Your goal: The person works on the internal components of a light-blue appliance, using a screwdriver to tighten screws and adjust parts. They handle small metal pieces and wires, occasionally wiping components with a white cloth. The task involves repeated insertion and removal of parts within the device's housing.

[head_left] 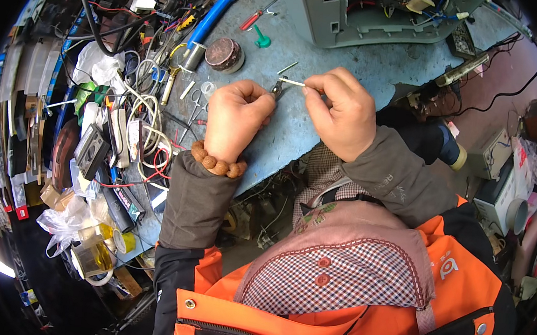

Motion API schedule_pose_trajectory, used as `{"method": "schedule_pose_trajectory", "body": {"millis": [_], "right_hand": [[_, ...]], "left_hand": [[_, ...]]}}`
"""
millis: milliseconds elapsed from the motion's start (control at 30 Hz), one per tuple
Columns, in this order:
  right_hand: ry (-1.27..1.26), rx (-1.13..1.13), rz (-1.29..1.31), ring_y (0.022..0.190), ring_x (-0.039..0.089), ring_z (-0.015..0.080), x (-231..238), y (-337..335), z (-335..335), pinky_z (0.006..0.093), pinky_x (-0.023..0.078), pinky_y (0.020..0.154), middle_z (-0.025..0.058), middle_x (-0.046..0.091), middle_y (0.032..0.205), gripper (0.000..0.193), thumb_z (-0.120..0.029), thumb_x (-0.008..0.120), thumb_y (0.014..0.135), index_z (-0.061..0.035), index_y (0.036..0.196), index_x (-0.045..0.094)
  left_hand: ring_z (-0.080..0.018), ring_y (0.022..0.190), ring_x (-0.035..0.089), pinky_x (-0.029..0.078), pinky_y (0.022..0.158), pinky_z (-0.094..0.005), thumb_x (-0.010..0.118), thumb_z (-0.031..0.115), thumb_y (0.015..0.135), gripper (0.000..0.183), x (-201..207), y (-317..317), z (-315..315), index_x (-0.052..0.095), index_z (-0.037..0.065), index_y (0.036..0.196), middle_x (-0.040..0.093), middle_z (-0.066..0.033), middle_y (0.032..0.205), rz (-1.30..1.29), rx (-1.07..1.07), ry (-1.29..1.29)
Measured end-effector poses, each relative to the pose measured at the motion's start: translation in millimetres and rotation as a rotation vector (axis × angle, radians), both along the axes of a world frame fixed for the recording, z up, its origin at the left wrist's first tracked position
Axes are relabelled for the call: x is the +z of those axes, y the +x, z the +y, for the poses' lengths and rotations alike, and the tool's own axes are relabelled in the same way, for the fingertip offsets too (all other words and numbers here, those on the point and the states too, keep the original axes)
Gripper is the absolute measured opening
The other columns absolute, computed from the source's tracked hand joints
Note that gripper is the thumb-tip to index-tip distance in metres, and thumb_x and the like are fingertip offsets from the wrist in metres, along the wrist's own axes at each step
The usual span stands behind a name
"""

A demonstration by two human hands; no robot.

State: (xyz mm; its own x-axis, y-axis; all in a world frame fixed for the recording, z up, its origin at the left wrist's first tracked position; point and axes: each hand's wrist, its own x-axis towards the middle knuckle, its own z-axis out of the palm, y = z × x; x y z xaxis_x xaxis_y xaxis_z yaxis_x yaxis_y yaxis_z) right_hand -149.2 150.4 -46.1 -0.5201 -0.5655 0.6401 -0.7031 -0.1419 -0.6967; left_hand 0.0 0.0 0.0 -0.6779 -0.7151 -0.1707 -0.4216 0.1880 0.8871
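Note:
My left hand point(240, 111), with a beaded bracelet at its wrist, is closed over the blue-grey worktop. From its fingertips sticks out a small dark metal piece point(277, 90), whose kind I cannot make out. To the right, my right hand point(345, 110) pinches a thin white stick point(294, 82) between thumb and forefinger. The stick's left end reaches to the top of the dark piece; whether they touch is too small to tell. Just beyond lies a thin greenish rod point(287, 67) on the worktop.
A round reddish-brown tin point(224, 55), a green plastic piece point(262, 38) and a red-handled screwdriver point(252, 20) lie beyond my hands. A grey appliance housing point(338, 30) stands at the back. Scissors point(194, 107), tangled cables point(149, 109) and tools crowd the left side.

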Motion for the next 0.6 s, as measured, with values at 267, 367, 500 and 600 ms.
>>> {"method": "schedule_pose_trajectory", "body": {"millis": [267,367,500,600], "right_hand": [[0.114,0.025,-0.022,0.077,0.070,0.0333,8.7,3.2,3.1,0.0440,0.057,0.067,0.0099,0.068,0.088,0.005,-0.009,0.077,0.090,-0.0072,0.092,0.073],[0.131,0.008,0.032,0.078,0.070,0.0331,9.2,4.0,1.2,0.0449,0.057,0.068,0.0093,0.067,0.086,0.006,-0.011,0.077,0.090,-0.0083,0.091,0.072],[0.143,0.008,0.053,0.079,0.070,0.0332,9.2,4.7,0.8,0.0453,0.057,0.068,0.0089,0.067,0.086,0.006,-0.012,0.077,0.091,-0.0087,0.090,0.072],[0.164,0.014,0.063,0.079,0.070,0.0336,9.7,5.2,-0.2,0.0454,0.057,0.068,0.0085,0.068,0.086,0.007,-0.012,0.077,0.091,-0.0086,0.090,0.072]], "left_hand": [[-0.0097,0.061,0.065,0.051,0.057,-0.0284,0.075,0.009,0.092,0.015,-2.6,-0.4,-2.3,0.077,-0.005,0.088,0.072,-0.0055,0.069,0.033,0.008,-0.039],[-0.0095,0.061,0.065,0.051,0.056,-0.0284,0.075,0.009,0.091,0.014,-4.8,0.8,-2.7,0.078,-0.005,0.088,0.072,-0.0055,0.069,0.037,0.005,-0.041],[-0.0092,0.061,0.064,0.050,0.056,-0.0282,0.075,0.009,0.091,0.014,-5.9,0.1,-2.4,0.078,-0.005,0.088,0.072,-0.0052,0.069,0.040,0.004,-0.046],[-0.0089,0.061,0.064,0.050,0.057,-0.0281,0.076,0.009,0.091,0.014,-6.5,0.1,-2.2,0.078,-0.004,0.088,0.072,-0.0046,0.069,0.042,0.010,-0.035]]}}
